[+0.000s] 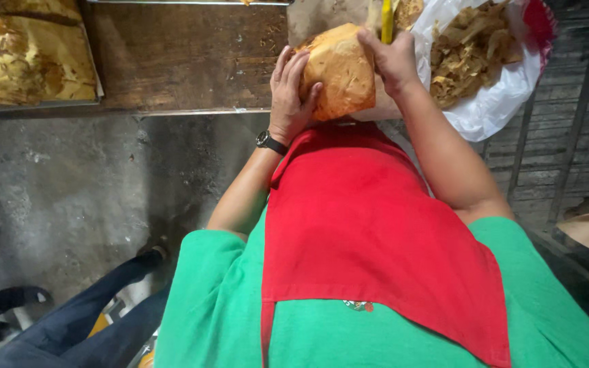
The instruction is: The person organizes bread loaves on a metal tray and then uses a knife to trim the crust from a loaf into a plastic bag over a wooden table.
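Slipping looked the likeliest trouble: the rounded, orange-brown husked coconut (pixel 339 68) was propped on the edge of the worn wooden table (pixel 185 54), against the red apron (pixel 369 225), so a hard stroke from the yellow-handled tool (pixel 387 20) might have rolled it off or glanced toward the left hand (pixel 291 88). That hand lay flat on the coconut's left flank, fingers together and extended, wrist bent back. The right hand (pixel 395 60) was curled tight round the handle, forearm angled down.
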